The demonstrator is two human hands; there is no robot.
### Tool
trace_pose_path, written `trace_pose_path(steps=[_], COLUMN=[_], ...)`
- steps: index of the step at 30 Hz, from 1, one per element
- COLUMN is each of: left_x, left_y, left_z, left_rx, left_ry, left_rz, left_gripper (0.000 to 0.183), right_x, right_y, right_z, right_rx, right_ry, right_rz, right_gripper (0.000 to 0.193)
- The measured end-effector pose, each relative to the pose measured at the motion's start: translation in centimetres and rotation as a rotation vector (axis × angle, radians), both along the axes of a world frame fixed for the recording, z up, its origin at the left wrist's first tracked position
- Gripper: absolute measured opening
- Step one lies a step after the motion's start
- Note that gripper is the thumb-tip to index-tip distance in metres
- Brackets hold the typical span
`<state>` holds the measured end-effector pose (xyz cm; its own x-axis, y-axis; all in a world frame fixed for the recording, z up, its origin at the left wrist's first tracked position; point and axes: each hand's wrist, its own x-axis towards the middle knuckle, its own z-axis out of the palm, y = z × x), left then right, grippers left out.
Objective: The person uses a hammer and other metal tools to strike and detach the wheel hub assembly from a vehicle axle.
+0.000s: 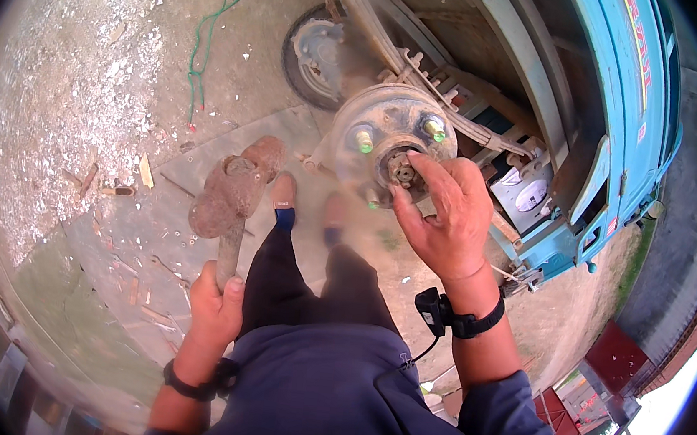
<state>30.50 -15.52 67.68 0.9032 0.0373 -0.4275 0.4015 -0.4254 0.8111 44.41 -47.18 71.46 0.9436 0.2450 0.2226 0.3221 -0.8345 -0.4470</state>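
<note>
My left hand [215,309] is wrapped round the wooden handle [229,252] of a sledgehammer, its rusty, double-ended head [238,183] raised toward the far side. On the right, my right hand [448,214] reaches to the middle of a dusty wheel hub [391,121]. Its thumb and forefinger close round the rim of a greasy slotted nut [403,170] on the axle end. Wheel studs with yellow-green tips [364,140] stick out of the hub face around it. The other fingers of that hand are curled, and their tips are partly hidden.
Behind the hub lies a leaf spring [474,131] below a blue truck body [625,93]. A tyre [318,55] shows beyond. Wrenches [167,267], wood scraps [146,170] and a green cord [210,28] lie on the ground. My feet stand close to the hub.
</note>
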Motion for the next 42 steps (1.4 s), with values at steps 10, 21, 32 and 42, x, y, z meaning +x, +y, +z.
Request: trace_pose_path(steps=[10,21,32,42], left_x=[0.1,0.1,1.4,1.8], left_y=[-5.5,-9.1,-8.9,-9.6], left_z=[4.4,5.8,6.8,10.3], left_rx=[0.066,0.28,0.204,0.106], left_ry=[-0.159,-0.211,-0.584,-0.482], left_rz=[-0.245,-0.149,-0.271,-0.188], left_gripper=[0.039,0.039,0.043,0.036], right_x=[-4.0,-13.0,-18.9,-23.4], right_y=[-5.7,-13.6,-13.1,-11.7], right_z=[1.1,-2.0,-2.8,-3.2], right_rx=[0.137,0.294,0.396,0.401], right_ry=[0.028,0.192,0.252,0.188], right_rz=[-0.165,-0.328,-0.467,-0.52], right_gripper=[0.049,0.046,0.046,0.046])
